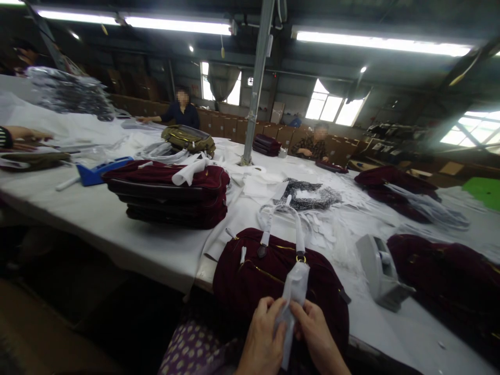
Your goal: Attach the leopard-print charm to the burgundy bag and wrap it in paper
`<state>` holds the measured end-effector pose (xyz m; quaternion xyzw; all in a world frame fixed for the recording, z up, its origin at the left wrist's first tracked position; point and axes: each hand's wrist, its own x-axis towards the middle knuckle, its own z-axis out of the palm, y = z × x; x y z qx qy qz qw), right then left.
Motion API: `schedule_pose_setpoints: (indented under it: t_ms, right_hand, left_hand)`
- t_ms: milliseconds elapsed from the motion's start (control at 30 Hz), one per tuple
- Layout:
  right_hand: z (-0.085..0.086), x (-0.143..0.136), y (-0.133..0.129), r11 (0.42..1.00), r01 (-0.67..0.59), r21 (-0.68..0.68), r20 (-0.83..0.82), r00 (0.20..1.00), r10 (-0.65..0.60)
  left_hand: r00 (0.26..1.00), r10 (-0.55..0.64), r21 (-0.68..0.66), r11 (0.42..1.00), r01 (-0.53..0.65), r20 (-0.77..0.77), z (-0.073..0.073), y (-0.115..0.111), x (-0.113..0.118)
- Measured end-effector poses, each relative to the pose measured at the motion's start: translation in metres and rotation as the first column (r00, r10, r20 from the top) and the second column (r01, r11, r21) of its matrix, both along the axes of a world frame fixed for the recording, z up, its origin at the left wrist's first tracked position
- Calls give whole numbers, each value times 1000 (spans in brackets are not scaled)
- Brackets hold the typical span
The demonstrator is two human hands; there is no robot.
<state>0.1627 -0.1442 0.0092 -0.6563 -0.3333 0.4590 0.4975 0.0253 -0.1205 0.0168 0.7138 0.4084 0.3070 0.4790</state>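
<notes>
In the head view, both hands sit at the bottom centre of the frame, close together and raised over the lap. The left hand (pixel 262 336) curls its fingers around the lower part of a white paper wrap (pixel 292 291), thumb pressed on its front. The right hand (pixel 315 333) pinches the same wrap from the other side, fingertips touching the paper. The wrap sheathes one handle of a maroon velvet handbag (pixel 250 281), which lies at the near edge of the table (pixel 117 229), just above the hands.

Both wrists are cut off by the lower frame edge. The lower end of the wrap is hidden between the palms.

A stack of maroon bags (pixel 172 195) rests at centre left, a blue tray (pixel 97 171) beside it. A grey tape dispenser (pixel 380 276) stands to the right of the handbag, with another maroon bag (pixel 449 281) past it at the right edge. Two seated people (pixel 182 112) work at the far side, in the upper middle. A steel pole (pixel 255 83) rises from the table's centre.
</notes>
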Motion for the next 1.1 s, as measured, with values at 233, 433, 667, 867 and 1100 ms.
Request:
schedule_pose_setpoints:
  t_ms: [233, 433, 667, 867, 1100]
  right_hand:
    - [-5, -4, 1, 996, 6, 90, -136, 991, 6]
    - [-7, -4, 3, 998, 15, 62, -86, 996, -10]
    - [-4, -4, 2, 1000, -22, 7, 37, 999, 22]
    - [-5, -5, 5, 1000, -3, -25, 76, 997, 5]
    - [-5, -5, 3, 1000, -14, 1, -11, 1000, 14]
  left_hand:
    - [975, 154, -274, 956, -105, 163, 0, 7, -3]
    - [978, 120, -224, 971, -80, 171, -4, 6, -2]
    - [975, 78, -88, 994, -60, 209, -18, -2, 1]
    - [977, -6, 164, 986, -30, 215, -30, -4, 0]
    - [976, -92, 308, 951, 27, 198, -30, -3, -1]
